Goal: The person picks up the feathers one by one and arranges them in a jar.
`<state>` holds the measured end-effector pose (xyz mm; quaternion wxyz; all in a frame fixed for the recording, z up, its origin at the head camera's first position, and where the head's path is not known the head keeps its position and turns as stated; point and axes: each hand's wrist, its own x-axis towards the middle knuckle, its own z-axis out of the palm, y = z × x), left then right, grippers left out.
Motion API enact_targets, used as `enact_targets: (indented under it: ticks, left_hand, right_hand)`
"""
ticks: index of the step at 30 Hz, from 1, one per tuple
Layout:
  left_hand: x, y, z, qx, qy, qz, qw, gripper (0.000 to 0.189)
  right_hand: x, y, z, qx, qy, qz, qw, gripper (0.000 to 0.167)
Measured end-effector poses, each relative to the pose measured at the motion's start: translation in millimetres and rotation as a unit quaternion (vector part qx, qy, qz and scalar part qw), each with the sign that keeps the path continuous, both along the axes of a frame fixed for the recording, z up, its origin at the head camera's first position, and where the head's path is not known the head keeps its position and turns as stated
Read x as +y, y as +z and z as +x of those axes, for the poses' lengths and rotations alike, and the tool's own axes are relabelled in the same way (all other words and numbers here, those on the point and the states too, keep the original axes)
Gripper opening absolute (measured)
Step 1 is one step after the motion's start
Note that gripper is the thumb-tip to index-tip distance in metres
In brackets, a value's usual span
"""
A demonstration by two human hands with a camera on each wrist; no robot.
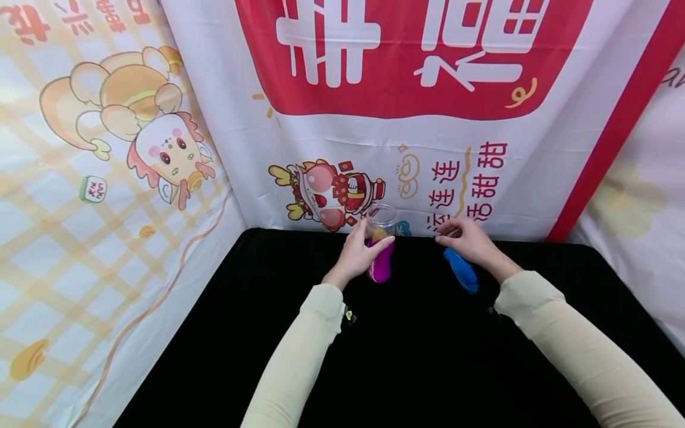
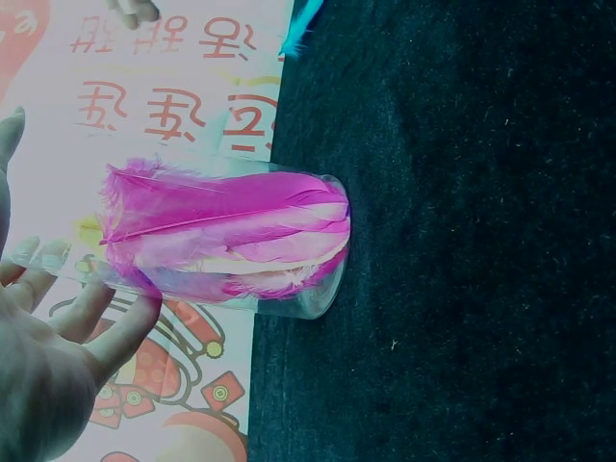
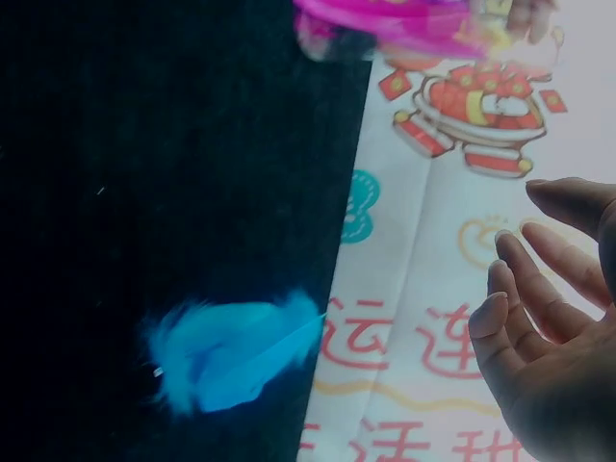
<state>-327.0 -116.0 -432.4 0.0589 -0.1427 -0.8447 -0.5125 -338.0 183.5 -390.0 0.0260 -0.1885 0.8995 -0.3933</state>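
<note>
My left hand [image 1: 355, 252] holds a clear cup [image 1: 383, 217] near the table's far edge, fingers and thumb around its upper part. Bright pink and magenta feathers [image 2: 221, 221] stand packed inside, with a bit of yellow [image 2: 89, 229] at their top. To the right, my right hand [image 1: 464, 239] hovers with loosely bent fingers; in the right wrist view the thumb is apart from them and nothing lies between. Just below that hand, a small bunch of blue feathers [image 1: 461, 270] lies on the black cloth, untouched.
A black cloth [image 1: 407, 356] covers the table. Behind its far edge hangs a white and red printed backdrop [image 1: 332, 131] with characters and cartoon figures. A yellow-checked printed sheet [image 1: 69, 238] hangs at the left, and a pale sheet [image 1: 642, 249] at the right.
</note>
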Motion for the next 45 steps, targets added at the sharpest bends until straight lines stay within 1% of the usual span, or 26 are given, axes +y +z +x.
enact_targets:
  ticks: [7, 16, 19, 25, 32, 37, 42, 45]
  left_hand:
    - [-2.4, -0.6, -0.5, -0.004, 0.003, 0.0, 1.0, 0.077]
    - [-3.4, -0.6, 0.1, -0.007, 0.005, -0.002, 1.0, 0.08]
    - [-3.8, -1.1, 0.6, -0.01, 0.005, -0.002, 0.9999, 0.079]
    - [-4.2, -1.9, 0.8, -0.011, 0.007, 0.005, 0.9999, 0.074]
    - [-4.2, -1.8, 0.2, -0.005, 0.006, 0.0, 1.0, 0.071]
    - [-3.7, 0.8, 1.4, -0.013, 0.003, 0.005, 0.9999, 0.07]
    - [-2.7, 1.4, 1.7, -0.018, -0.005, 0.009, 0.9998, 0.068]
    - [-3.1, 0.5, 1.2, -0.019, -0.006, 0.009, 0.9997, 0.069]
  right_hand:
    - [9.5, -19.1, -8.3, 0.032, -0.012, 0.014, 0.9993, 0.026]
    - [23.8, -42.3, -18.1, 0.056, -0.033, 0.043, 0.9969, 0.021]
    - [28.0, -49.2, -19.7, 0.056, -0.043, 0.049, 0.9963, 0.021]
    - [32.8, -56.9, -21.9, 0.016, -0.049, 0.057, 0.997, 0.031]
    - [36.1, -67.8, -29.5, 0.0, -0.055, 0.068, 0.9962, 0.037]
    - [40.3, -72.7, -32.6, -0.044, -0.055, 0.063, 0.9955, 0.05]
    - [44.0, -80.4, -33.5, -0.08, -0.053, 0.034, 0.9948, 0.057]
    - [46.3, -83.8, -34.1, -0.094, -0.052, 0.013, 0.9941, 0.059]
